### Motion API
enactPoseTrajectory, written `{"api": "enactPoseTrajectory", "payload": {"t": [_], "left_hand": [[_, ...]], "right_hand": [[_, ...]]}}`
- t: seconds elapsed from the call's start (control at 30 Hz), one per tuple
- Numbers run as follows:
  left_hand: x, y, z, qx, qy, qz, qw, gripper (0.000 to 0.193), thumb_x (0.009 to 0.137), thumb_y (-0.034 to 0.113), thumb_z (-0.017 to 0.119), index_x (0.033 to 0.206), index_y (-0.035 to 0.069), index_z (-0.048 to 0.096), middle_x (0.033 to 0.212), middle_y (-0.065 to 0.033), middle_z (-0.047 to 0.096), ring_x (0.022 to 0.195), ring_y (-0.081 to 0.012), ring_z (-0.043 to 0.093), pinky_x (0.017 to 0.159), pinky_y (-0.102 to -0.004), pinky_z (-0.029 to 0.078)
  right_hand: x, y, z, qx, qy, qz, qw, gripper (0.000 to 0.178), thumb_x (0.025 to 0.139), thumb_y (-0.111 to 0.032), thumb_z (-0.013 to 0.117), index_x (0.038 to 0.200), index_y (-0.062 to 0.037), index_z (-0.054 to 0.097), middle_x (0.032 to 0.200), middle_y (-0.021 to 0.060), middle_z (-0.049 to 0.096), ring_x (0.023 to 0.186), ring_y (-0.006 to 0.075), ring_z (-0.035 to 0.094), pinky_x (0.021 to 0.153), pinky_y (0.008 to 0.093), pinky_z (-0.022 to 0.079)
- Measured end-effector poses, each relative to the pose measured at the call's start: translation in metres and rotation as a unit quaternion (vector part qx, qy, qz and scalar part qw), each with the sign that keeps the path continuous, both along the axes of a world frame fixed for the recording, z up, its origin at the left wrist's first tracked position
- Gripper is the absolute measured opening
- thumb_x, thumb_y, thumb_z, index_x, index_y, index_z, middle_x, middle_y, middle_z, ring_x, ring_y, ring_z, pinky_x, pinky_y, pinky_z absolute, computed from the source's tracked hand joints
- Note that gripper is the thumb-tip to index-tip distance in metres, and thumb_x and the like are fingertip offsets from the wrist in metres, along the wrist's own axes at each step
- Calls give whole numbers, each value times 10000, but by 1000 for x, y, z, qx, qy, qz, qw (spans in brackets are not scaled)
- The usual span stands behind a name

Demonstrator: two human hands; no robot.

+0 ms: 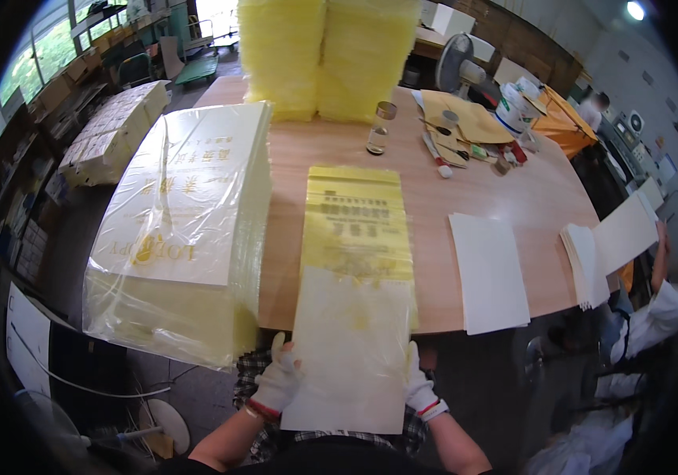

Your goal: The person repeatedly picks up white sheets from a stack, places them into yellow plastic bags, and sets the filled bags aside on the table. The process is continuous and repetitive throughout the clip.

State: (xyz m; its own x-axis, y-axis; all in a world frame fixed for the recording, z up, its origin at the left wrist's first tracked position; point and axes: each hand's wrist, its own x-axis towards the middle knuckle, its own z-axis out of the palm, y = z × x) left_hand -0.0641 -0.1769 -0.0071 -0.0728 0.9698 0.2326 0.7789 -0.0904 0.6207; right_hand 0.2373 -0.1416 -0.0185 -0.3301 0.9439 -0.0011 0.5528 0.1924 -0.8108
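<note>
A white paper stack point(344, 360) reaches from the table's near edge toward my body. Its far end meets a yellow printed plastic bag point(355, 210) lying flat on the table; whether the paper lies inside or over the bag, I cannot tell. My left hand point(277, 378), in a white glove with a red cuff, grips the paper's left edge, thumb pointing up. On the opposite edge my right hand point(420, 384), gloved alike, holds the paper with its fingers partly hidden beneath.
A tall plastic-wrapped stack point(172, 190) stands left, yellow bag piles point(283, 63) at the back. A glass jar point(381, 131), a white paper pile point(488, 273), scissors and cardboard point(465, 115) lie farther right. At the right edge another person's hand point(661, 229) touches white sheets point(624, 237).
</note>
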Motion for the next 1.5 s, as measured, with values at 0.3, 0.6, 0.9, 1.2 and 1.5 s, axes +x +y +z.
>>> {"api": "enactPoseTrajectory", "payload": {"t": [0.3, 0.6, 0.9, 1.2, 1.5], "left_hand": [[-4, -80, 50, -49, -92, -203, 974, 167, 725, 37, 563, 878, 45, 496, 1084, -198, 509, 813, -354, 552, 643, -411, 453], [10, -72, 8, 19, -42, -70, 997, 205, 788, 57, 512, 987, 29, 551, 1153, -174, 494, 1052, -320, 469, 890, -383, 381], [48, 6, 76, 149, -232, -140, 951, 102, 592, -52, 514, 639, 34, 487, 658, -109, 493, 630, -279, 517, 559, -322, 419], [-8, -8, 230, 339, -128, -91, 928, 103, 724, 17, 566, 646, 51, 507, 697, -82, 571, 631, -221, 576, 547, -288, 461], [-215, 35, 180, 381, -302, 223, 845, 110, 797, 35, 396, 754, 46, 497, 755, -10, 462, 696, -100, 411, 645, -229, 355]], "right_hand": [[-7, -126, 54, -40, -63, 0, 997, 576, 863, -225, 517, 1341, -78, 230, 1132, 183, 508, 930, 266, 532, 795, 328, 429], [8, -82, 63, 140, -26, -86, 986, 435, 843, -231, 559, 1259, -146, 463, 909, 130, 629, 667, 203, 594, 603, 308, 493], [31, -43, -47, -244, 476, -297, 791, 329, 887, -231, 522, 1143, -24, 529, 1046, 101, 592, 920, 212, 578, 763, 318, 483], [-108, 27, 124, -325, 629, 27, 706, 460, 899, -245, 465, 1283, -25, 340, 1229, 160, 459, 1067, 340, 514, 850, 502, 472], [-264, 40, 194, -432, 441, 217, 756, 291, 892, -313, 537, 1025, -55, 548, 733, 44, 553, 594, 135, 565, 506, 282, 511]]}}
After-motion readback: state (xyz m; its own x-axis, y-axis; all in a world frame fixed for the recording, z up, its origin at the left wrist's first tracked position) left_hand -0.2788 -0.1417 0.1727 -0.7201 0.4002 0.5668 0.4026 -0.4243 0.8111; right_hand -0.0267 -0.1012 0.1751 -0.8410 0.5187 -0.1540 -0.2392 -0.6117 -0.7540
